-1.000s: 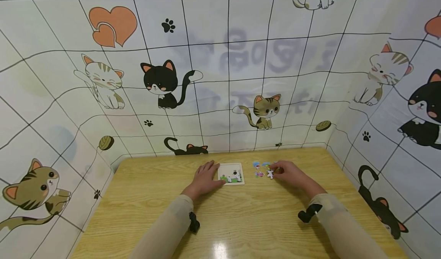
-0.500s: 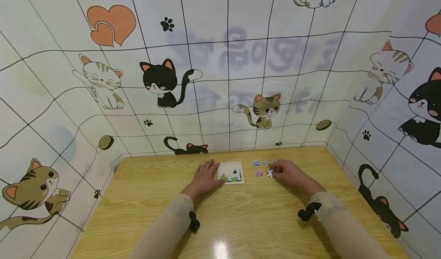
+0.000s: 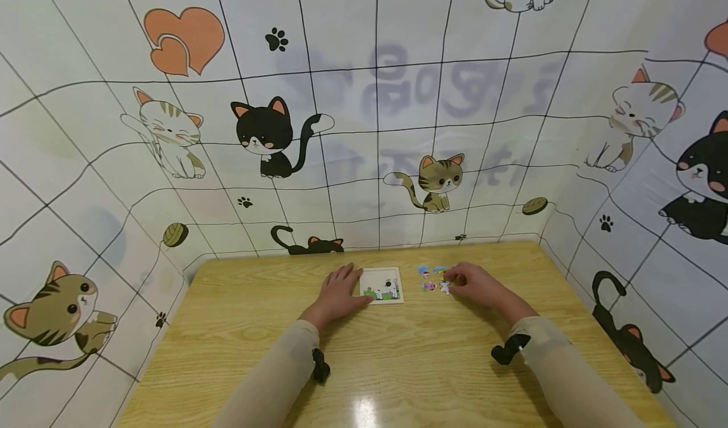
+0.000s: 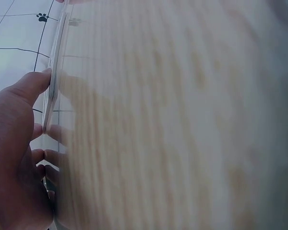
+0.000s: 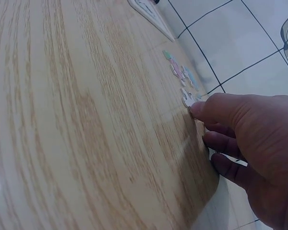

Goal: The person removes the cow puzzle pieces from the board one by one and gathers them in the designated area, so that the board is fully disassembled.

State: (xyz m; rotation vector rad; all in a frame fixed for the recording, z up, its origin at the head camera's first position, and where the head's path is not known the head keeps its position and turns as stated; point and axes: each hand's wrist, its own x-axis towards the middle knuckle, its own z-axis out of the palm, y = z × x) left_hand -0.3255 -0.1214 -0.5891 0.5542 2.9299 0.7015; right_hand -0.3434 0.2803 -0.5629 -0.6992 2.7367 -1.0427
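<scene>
A square puzzle tray [image 3: 380, 274] lies on the table, its lower part filled with green, white and black picture pieces. My left hand [image 3: 337, 294] rests on the table at the tray's left side, fingers extended, with the thumb against its edge in the left wrist view. To the right of the tray lie several loose jigsaw pieces, among them a pink one [image 3: 428, 286] and a blue one [image 3: 423, 270]. My right hand [image 3: 479, 284] pinches a white jigsaw piece [image 5: 187, 97] close to the table; its thumb tip is on the piece, while the forefinger is partly hidden.
The wooden table [image 3: 364, 358] meets a white, cat-patterned wall covering [image 3: 352, 194] at the back and sides. A black wrist camera [image 3: 321, 366] is on the left sleeve, another black camera [image 3: 510, 350] on the right.
The fingertips of my right hand have shifted very slightly left with the white jigsaw piece. My left hand and the tray have stayed in place.
</scene>
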